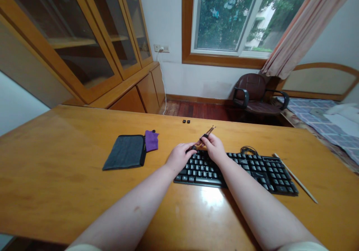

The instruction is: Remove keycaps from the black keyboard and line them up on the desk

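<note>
A black keyboard (207,168) lies on the wooden table in front of me, below both hands. Over its upper left part, my right hand (215,148) grips a keycap puller (206,135), a small tool with a dark middle and thin copper-coloured prongs pointing up and away. My left hand (181,156) is closed beside it, thumb and fingers pinching a small black piece (193,147) that looks like a keycap. The puller's near end reaches towards that piece; whether they touch I cannot tell. Two loose black keycaps (186,121) rest near the table's far edge.
Left of the keyboard lie a dark grey cloth (125,152) and a purple cloth (152,141) with a small black piece at its top. A coiled cable (249,150) sits behind the keyboard. A thin pale stick (298,181) lies along its right end.
</note>
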